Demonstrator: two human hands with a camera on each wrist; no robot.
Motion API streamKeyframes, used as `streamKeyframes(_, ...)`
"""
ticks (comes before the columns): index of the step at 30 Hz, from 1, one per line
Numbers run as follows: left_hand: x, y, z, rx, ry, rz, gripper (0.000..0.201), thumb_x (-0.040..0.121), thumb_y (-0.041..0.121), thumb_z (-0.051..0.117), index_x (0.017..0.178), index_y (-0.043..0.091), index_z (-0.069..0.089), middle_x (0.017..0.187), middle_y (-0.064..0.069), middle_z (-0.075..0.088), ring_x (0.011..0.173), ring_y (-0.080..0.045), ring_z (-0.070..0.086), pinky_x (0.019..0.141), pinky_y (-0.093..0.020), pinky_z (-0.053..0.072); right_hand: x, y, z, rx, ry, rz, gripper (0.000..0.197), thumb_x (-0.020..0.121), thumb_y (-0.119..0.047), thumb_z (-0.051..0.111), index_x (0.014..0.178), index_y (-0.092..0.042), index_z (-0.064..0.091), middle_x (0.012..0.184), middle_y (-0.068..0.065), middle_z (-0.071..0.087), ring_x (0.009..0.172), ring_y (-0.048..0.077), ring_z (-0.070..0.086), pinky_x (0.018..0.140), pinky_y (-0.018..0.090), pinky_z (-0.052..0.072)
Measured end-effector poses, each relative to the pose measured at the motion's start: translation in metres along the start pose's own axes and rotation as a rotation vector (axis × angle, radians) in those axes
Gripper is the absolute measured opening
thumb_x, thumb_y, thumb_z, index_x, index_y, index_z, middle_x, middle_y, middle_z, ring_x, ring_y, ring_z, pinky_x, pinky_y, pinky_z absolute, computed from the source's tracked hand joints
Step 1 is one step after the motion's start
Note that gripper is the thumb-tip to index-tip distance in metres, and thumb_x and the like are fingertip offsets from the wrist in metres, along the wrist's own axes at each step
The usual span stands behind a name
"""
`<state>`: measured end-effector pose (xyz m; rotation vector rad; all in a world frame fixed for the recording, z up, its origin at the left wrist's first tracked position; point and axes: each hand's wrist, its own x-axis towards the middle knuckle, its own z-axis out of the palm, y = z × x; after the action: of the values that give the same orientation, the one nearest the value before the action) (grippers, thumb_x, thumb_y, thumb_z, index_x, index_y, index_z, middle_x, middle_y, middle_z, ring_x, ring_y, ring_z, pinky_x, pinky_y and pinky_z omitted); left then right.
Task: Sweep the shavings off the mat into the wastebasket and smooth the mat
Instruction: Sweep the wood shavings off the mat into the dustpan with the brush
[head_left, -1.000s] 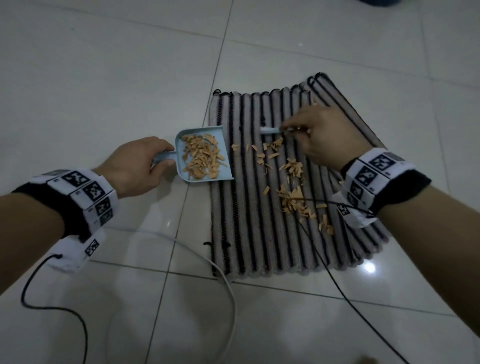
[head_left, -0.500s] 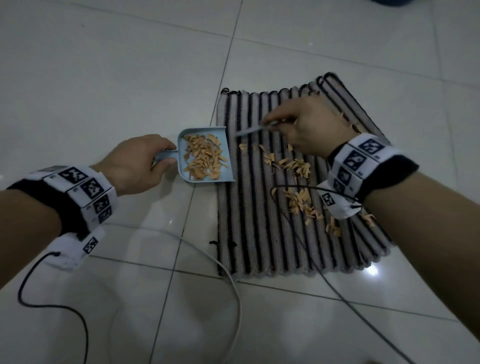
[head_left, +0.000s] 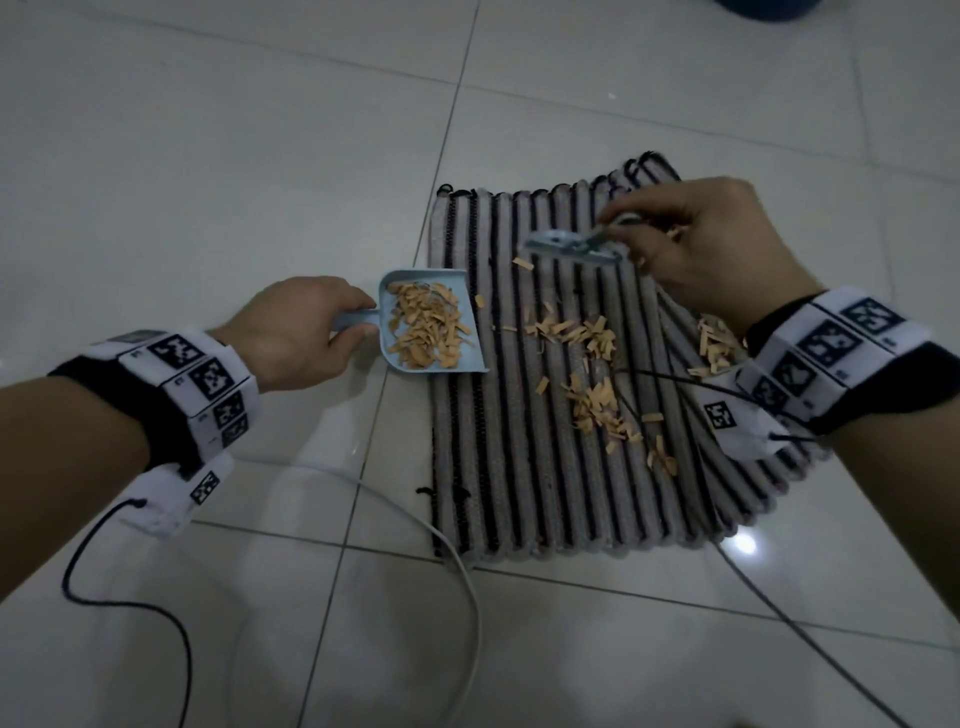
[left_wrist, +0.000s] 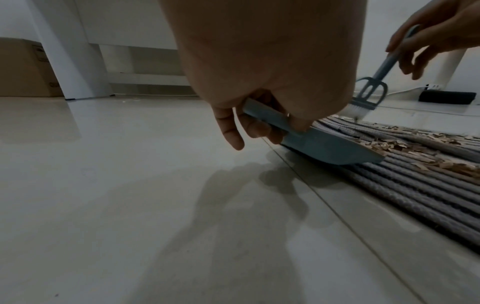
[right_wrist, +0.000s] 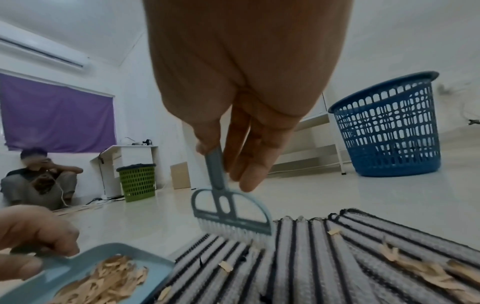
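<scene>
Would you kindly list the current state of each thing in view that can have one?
Light blue plastic dustpan: partly filled with shavings, front edge on the mat.
Small blue hand brush: raised at the mat's far side; contact unclear.
Grey-and-black striped ribbed mat: flat, shavings still scattered on it.
Tan wood shavings: part in dustpan, part on mat.
Blue plastic lattice wastebasket: upright, on the floor.
Left hand: grips the dustpan's handle.
Right hand: holds the brush's handle.
</scene>
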<state>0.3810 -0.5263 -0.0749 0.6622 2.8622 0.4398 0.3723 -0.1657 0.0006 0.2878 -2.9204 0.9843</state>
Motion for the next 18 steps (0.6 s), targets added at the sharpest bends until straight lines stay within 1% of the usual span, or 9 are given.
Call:
streamKeyframes(1,0.001,0.001,0.0,0.002,0.0,-0.008,0.03,0.088,0.029,0.059,0.111,0.011,0.066,0.094,-0.01,0.067,0.081,-0.032,0.06,0.068,-0.031,0.04,0.005,-0.003,0.004,-0.016,0.034,-0.028,0.018,0.096,-0.023,0.067,0.109,-0.02,0.078,0.101,-0.003,0.075,0.084,0.01,0.068,0.083,0.026,0.057)
streamKeyframes(3,0.001,0.0,0.0,0.007,-0.006,-0.022,0.032,0.088,0.029,0.059,0.113,0.011,0.065,0.096,-0.01,0.067,0.082,-0.032,0.06,0.069,-0.033,0.042,0.018,-0.007,0.018,-0.085,0.041,-0.107,0.021,0.095,-0.022,0.065,0.112,-0.017,0.077,0.106,0.002,0.076,0.093,0.014,0.068,0.088,0.028,0.055)
streamKeyframes(6,-0.001,-0.002,0.0,0.008,-0.004,-0.036,0.032,0.088,0.028,0.059,0.113,0.01,0.066,0.096,-0.011,0.067,0.083,-0.034,0.061,0.071,-0.035,0.044,0.03,-0.011,0.032,-0.206,-0.101,-0.08,0.024,0.097,-0.017,0.062,0.115,-0.014,0.076,0.111,0.008,0.074,0.098,0.024,0.066,0.087,0.028,0.05)
streamKeyframes(8,-0.004,-0.003,0.002,0.012,0.001,-0.04,0.032,0.088,0.029,0.059,0.112,0.01,0.066,0.095,-0.012,0.067,0.082,-0.034,0.061,0.071,-0.036,0.045,0.027,-0.012,0.032,-0.247,-0.212,-0.059,0.022,0.097,-0.014,0.06,0.113,-0.015,0.076,0.106,0.008,0.074,0.092,0.025,0.065,0.081,0.03,0.052)
streamKeyframes(9,-0.005,-0.003,0.003,0.013,0.004,-0.04,0.032,0.088,0.031,0.057,0.111,0.01,0.066,0.094,-0.011,0.067,0.082,-0.034,0.06,0.071,-0.037,0.046,0.023,-0.012,0.027,-0.247,-0.252,-0.048,0.021,0.098,-0.014,0.061,0.11,-0.017,0.077,0.102,0.005,0.073,0.084,0.021,0.064,0.073,0.028,0.052)
streamKeyframes(11,-0.007,-0.005,0.005,0.009,0.002,-0.038,0.034,0.088,0.033,0.055,0.111,0.01,0.066,0.094,-0.011,0.067,0.083,-0.035,0.061,0.072,-0.038,0.046,0.015,-0.014,0.016,-0.227,-0.301,-0.007,0.017,0.098,-0.017,0.062,0.104,-0.019,0.078,0.093,0.0,0.071,0.075,0.013,0.061,0.064,0.023,0.045)
streamKeyframes(13,-0.009,-0.008,0.007,0.002,0.002,-0.041,0.033,0.088,0.03,0.058,0.113,0.009,0.065,0.096,-0.011,0.067,0.085,-0.035,0.061,0.073,-0.037,0.045,0.011,-0.015,0.005,-0.195,-0.288,0.024,0.016,0.098,-0.018,0.063,0.101,-0.019,0.078,0.088,-0.003,0.069,0.079,0.015,0.064,0.073,0.027,0.049)
streamKeyframes(15,-0.01,-0.011,0.007,-0.004,0.012,-0.045,0.031,0.088,0.026,0.061,0.112,0.008,0.066,0.095,-0.012,0.067,0.084,-0.035,0.061,0.072,-0.035,0.044,0.014,-0.015,0.0,-0.163,-0.224,0.018,0.016,0.098,-0.017,0.062,0.103,-0.019,0.078,0.083,-0.008,0.067,0.075,0.01,0.063,0.078,0.029,0.052)
streamKeyframes(18,-0.01,-0.013,0.006,0.0,0.007,-0.047,0.03,0.088,0.026,0.061,0.112,0.009,0.066,0.093,-0.011,0.066,0.081,-0.034,0.061,0.07,-0.034,0.044,0.024,-0.021,0.013,-0.119,-0.174,-0.05,0.016,0.097,-0.019,0.064,0.103,-0.019,0.078,0.086,-0.009,0.069,0.071,0.003,0.06,0.072,0.022,0.05)
